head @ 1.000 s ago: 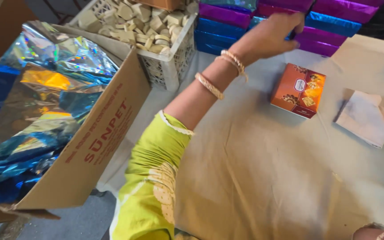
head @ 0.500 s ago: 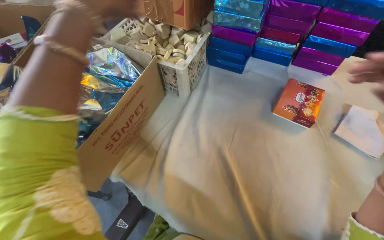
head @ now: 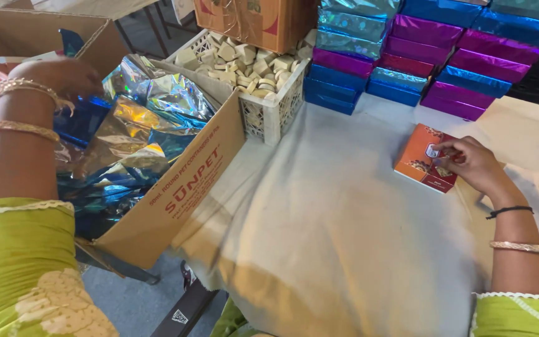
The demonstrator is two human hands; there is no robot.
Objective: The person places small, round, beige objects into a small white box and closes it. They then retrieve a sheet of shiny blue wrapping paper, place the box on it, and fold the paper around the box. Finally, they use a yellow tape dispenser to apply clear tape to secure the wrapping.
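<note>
My left hand, with bangles on the wrist, reaches into a large cardboard box at the left that is full of shiny blue and gold foil sheets. It rests on the foil, and its fingers are hidden behind the hand. My right hand lies on a small flat orange box on the cloth-covered table, fingers curled on the box's near right edge.
A white plastic crate of pale small blocks stands beside the cardboard box. Behind it is a brown carton. Stacks of foil-wrapped blue, teal and magenta boxes line the table's far side. A white paper lies at the right.
My left arm swung from the far stacks over to the foil box at the left. My right hand came in from the right and settled on the orange box.
</note>
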